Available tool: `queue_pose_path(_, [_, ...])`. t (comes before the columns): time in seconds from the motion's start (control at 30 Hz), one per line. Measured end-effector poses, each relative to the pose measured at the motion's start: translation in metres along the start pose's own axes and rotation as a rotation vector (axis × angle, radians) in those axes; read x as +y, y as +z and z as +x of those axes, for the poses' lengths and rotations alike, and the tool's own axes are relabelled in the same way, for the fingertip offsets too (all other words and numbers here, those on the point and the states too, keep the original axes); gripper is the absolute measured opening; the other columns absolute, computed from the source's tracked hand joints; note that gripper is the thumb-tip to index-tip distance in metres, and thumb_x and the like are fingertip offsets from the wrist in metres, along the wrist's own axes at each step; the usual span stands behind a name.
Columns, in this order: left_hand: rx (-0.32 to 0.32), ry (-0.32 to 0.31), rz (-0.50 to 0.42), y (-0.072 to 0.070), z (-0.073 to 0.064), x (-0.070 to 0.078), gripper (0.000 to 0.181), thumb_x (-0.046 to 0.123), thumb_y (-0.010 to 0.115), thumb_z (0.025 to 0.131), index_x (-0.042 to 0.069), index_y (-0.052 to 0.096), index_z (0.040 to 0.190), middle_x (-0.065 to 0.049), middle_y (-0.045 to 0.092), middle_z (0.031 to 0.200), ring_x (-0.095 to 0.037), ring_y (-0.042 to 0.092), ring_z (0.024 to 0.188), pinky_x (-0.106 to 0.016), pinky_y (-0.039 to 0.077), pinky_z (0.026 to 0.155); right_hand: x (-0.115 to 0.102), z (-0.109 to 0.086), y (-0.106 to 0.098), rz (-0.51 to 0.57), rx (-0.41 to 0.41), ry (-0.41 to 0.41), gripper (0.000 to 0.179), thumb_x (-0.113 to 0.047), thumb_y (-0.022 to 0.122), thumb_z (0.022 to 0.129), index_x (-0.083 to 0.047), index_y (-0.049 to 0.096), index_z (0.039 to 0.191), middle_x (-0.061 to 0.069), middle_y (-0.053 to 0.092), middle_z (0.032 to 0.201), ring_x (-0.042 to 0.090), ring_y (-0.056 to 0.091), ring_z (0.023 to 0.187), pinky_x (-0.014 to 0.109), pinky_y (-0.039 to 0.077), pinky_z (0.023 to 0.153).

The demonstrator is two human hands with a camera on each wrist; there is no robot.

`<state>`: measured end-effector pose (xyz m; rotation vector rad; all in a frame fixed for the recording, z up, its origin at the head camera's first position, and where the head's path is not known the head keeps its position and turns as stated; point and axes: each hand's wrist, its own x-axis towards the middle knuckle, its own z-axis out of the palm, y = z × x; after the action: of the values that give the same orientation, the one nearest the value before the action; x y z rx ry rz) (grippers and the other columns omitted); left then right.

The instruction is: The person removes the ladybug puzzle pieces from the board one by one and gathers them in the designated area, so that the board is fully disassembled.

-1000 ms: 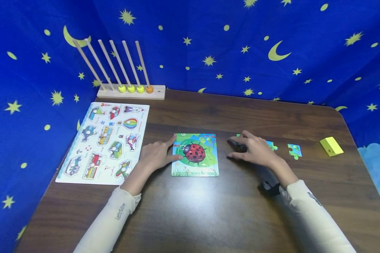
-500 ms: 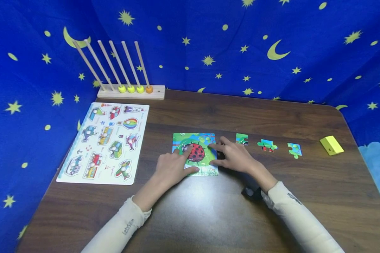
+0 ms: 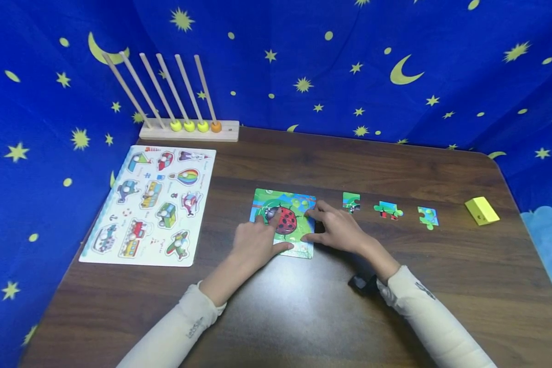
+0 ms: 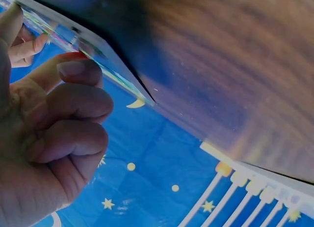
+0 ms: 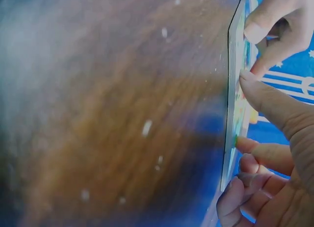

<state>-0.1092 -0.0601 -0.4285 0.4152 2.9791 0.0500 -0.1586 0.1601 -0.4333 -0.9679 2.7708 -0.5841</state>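
Observation:
A square ladybug jigsaw puzzle (image 3: 287,223) lies on the table, turned at a slight angle. My left hand (image 3: 254,244) reaches over its left part, index fingertip on the red ladybug and thumb at the lower edge. In the left wrist view, the other fingers (image 4: 78,104) are curled in beside the board. At the puzzle's right edge is my right hand (image 3: 340,230), its thumb and index finger touching the picture. The right wrist view shows the thin board (image 5: 234,89) edge-on, with the right thumb (image 5: 270,99) on its face.
Loose jigsaw pieces lie right of the puzzle: one green (image 3: 351,201), one with red (image 3: 388,210), one blue-green (image 3: 428,217). Farther right is a yellow block (image 3: 481,211). At left are a vehicle peg board (image 3: 133,209) and a wooden rack (image 3: 188,134) with upright rods.
Both hands came onto the puzzle, the left sliding over the ladybug and the right coming left from the loose pieces. The puzzle has since turned slightly clockwise.

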Motion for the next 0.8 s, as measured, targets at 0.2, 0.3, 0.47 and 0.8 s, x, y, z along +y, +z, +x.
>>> queue_pose_path(0.2, [0.027,0.011,0.026,-0.001,0.002,0.000,0.090,0.077,0.059,0.079,0.021,0.048,0.148,-0.016,0.071,0.106,-0.015,0.046,0.048,-0.028,0.035,0.044,-0.005,0.005,-0.003,-0.020,-0.029,0.025,0.061,-0.043,0.083,0.078,-0.003,0.069,0.122,0.007,0.056,0.097,0.011,0.042,0.065,0.023,0.031,0.052])
queue_pose_path(0.3, [0.017,0.013,0.021,-0.001,0.002,0.000,0.089,0.077,0.059,0.079,0.022,0.048,0.148,-0.016,0.071,0.106,-0.013,0.042,0.046,-0.027,0.033,0.042,-0.007,0.007,-0.004,-0.022,-0.039,0.043,0.060,-0.044,0.084,0.077,-0.004,0.069,0.119,0.008,0.057,0.099,0.012,0.044,0.066,0.024,0.033,0.052])
queue_pose_path(0.47, [-0.004,0.014,0.010,0.000,0.003,-0.001,0.089,0.077,0.058,0.080,0.021,0.048,0.149,-0.017,0.071,0.111,-0.012,0.040,0.046,-0.027,0.032,0.042,-0.010,0.005,-0.002,-0.038,0.005,0.054,0.059,-0.043,0.086,0.075,-0.004,0.069,0.116,0.008,0.057,0.101,0.012,0.045,0.064,0.024,0.035,0.052])
queue_pose_path(0.8, [-0.011,0.010,-0.011,0.000,0.002,-0.001,0.088,0.076,0.059,0.081,0.021,0.047,0.149,-0.014,0.072,0.099,-0.013,0.043,0.046,-0.028,0.033,0.043,-0.017,-0.004,0.005,-0.130,0.168,-0.007,0.059,-0.043,0.088,0.072,-0.002,0.069,0.111,0.006,0.053,0.093,0.009,0.041,0.059,0.020,0.034,0.047])
